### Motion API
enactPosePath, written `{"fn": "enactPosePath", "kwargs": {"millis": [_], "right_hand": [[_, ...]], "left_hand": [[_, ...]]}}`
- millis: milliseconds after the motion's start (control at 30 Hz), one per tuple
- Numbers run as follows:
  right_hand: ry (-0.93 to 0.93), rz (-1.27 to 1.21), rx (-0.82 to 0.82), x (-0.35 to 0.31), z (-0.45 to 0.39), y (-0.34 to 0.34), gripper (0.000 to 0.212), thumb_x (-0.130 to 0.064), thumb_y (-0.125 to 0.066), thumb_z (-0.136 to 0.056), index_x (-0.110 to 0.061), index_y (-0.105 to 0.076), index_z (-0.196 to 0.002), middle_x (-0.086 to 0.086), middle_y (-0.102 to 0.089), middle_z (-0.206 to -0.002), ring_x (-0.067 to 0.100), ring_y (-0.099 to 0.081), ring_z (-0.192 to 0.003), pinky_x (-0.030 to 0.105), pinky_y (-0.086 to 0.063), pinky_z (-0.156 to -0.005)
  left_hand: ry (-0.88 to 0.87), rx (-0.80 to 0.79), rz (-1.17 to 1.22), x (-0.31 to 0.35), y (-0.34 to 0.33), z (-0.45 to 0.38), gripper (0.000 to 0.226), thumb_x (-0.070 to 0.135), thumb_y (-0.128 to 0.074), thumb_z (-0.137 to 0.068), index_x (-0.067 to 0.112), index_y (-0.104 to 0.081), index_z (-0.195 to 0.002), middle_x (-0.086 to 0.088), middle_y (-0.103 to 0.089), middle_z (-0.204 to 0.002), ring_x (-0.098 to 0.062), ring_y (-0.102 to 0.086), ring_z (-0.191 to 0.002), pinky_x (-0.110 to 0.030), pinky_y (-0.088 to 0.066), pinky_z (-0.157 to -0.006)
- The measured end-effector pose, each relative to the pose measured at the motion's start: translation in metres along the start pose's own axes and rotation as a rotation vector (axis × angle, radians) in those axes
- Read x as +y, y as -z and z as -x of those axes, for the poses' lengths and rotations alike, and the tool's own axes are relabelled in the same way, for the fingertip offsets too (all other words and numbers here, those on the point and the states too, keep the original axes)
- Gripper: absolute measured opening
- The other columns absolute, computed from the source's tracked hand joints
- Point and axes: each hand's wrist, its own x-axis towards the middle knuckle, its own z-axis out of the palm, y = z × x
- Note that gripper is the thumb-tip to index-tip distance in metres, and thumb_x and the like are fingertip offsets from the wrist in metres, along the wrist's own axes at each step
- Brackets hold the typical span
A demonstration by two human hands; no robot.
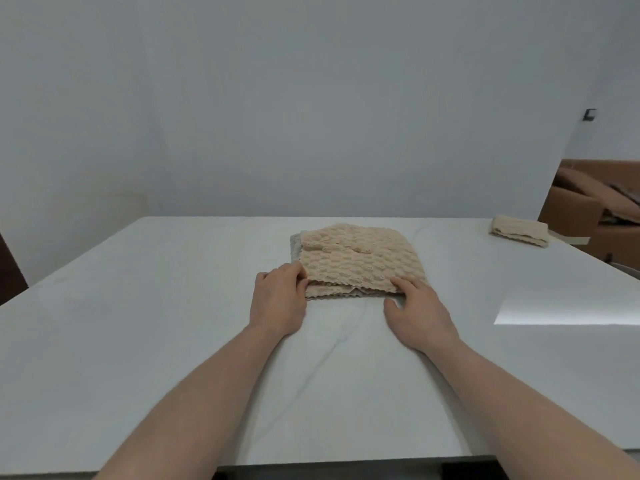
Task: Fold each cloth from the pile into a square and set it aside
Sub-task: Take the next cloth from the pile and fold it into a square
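A beige textured cloth [356, 258] lies on top of the pile in the middle of the white table [138, 323]; a grey cloth edge [295, 245] peeks out beneath it at the left. My left hand [278, 299] pinches the near left corner of the beige cloth. My right hand [415, 311] has its fingers on the near right corner, thumb against the table. A folded beige cloth [519, 230] sits apart at the table's far right.
Open cardboard boxes [595, 202] stand beyond the table's right edge. A plain wall runs behind the table. A bright patch of reflected light [568, 306] falls on the table at the right.
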Motion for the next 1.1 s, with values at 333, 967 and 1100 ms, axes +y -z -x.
{"fn": "enactPosePath", "kwargs": {"millis": [333,967,1100], "right_hand": [[-0.018,-0.042,0.155,-0.001,-0.006,-0.001,0.055,-0.032,-0.059,-0.089,-0.024,-0.054,-0.143,-0.008,-0.055,-0.142,0.019,-0.043,-0.132,0.033,-0.043,-0.105],[0.061,-0.356,0.490,0.001,-0.005,0.005,0.021,-0.010,-0.047,-0.101,-0.022,-0.060,-0.112,-0.010,-0.059,-0.104,0.012,-0.048,-0.104,0.031,-0.039,-0.084],[0.123,-0.390,0.486,-0.003,0.004,0.005,0.028,-0.003,-0.047,-0.099,-0.021,-0.059,-0.117,-0.011,-0.058,-0.109,0.008,-0.048,-0.106,0.024,-0.037,-0.090]], "left_hand": [[-0.092,0.151,0.042,0.002,-0.002,-0.004,0.013,0.019,-0.049,-0.105,0.027,-0.048,-0.095,0.011,-0.057,-0.092,-0.017,-0.052,-0.077,-0.035,-0.039,-0.085],[-0.199,0.136,0.130,0.006,0.002,0.003,0.037,-0.002,-0.065,-0.083,0.020,-0.062,-0.113,0.007,-0.063,-0.111,-0.020,-0.055,-0.096,-0.024,-0.041,-0.088],[-0.294,0.205,0.113,0.006,0.005,0.008,0.031,-0.006,-0.068,-0.082,0.019,-0.069,-0.101,0.008,-0.060,-0.105,-0.019,-0.056,-0.090,-0.025,-0.043,-0.088]]}}
